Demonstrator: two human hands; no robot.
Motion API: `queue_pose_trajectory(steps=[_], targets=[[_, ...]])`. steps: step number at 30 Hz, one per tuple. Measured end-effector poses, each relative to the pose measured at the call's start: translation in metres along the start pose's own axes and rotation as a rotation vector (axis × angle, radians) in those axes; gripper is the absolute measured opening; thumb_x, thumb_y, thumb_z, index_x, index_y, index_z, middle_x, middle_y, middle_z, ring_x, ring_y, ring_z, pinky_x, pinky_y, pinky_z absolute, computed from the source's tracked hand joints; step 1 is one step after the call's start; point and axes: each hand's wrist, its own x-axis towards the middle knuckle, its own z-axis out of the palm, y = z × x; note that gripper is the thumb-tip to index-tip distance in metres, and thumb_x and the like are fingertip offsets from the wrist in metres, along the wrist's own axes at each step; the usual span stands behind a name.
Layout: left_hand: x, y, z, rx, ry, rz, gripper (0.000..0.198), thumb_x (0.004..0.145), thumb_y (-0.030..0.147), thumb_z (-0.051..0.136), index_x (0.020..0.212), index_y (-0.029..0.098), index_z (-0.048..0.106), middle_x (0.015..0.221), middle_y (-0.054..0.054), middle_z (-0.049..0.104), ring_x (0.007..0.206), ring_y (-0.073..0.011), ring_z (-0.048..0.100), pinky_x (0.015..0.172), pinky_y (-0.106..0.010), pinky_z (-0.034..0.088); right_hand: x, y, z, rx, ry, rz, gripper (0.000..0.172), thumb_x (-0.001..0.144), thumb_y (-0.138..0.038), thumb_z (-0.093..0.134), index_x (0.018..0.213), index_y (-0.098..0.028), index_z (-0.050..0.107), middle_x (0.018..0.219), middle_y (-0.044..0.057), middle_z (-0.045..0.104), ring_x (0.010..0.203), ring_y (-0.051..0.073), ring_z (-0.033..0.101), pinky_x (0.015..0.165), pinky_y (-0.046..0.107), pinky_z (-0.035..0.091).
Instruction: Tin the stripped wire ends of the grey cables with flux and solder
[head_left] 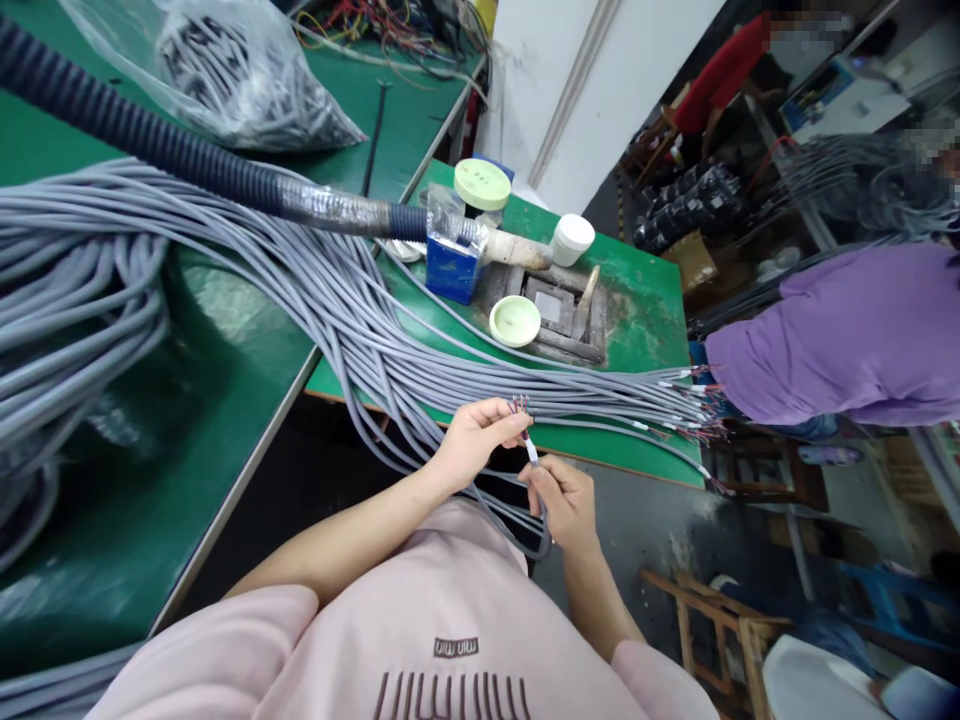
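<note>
My left hand (474, 440) pinches the thin coloured wire ends (519, 406) that stick out of one grey cable. My right hand (564, 500) is closed round that same grey cable (534, 452) just below its stripped white end, and the cable loops down under the hand. Both hands are held in front of my chest, just off the near edge of the green table (637, 320). A big bundle of grey cables (337, 300) lies across the table, its stripped ends (694, 405) fanning out to the right.
A black corrugated hose (135, 135) runs to a blue box (452, 265) beside a metal pot (559, 315). Nearby stand a green lid (514, 321), a white jar (572, 239) and a green-capped jar (482, 186). A person in purple (840, 335) sits right. A cable bag (232, 75) lies far left.
</note>
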Motion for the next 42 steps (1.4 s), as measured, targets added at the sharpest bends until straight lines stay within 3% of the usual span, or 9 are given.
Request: queue_pose_trajectory(steps=[11, 42], targets=[[0.000, 0.003, 0.001, 0.020, 0.059, 0.007, 0.040, 0.059, 0.046, 0.081, 0.055, 0.015, 0.056, 0.054, 0.002, 0.062, 0.049, -0.0071, 0.054, 0.050, -0.019, 0.042, 0.003, 0.015, 0.004, 0.318, -0.046, 0.147, 0.038, 0.090, -0.048, 0.052, 0.070, -0.017, 0.061, 0.036, -0.006, 0.044, 0.034, 0.008, 0.033, 0.042, 0.023, 0.026], [0.000, 0.002, 0.002, 0.051, 0.095, -0.006, 0.044, 0.058, 0.051, 0.080, 0.053, 0.015, 0.055, 0.052, 0.002, 0.061, 0.046, -0.0069, 0.053, 0.048, -0.019, 0.043, 0.005, 0.018, 0.008, 0.357, -0.074, 0.195, 0.041, 0.087, -0.053, 0.053, 0.067, -0.018, 0.059, 0.035, -0.006, 0.043, 0.033, 0.008, 0.032, 0.042, 0.024, 0.026]])
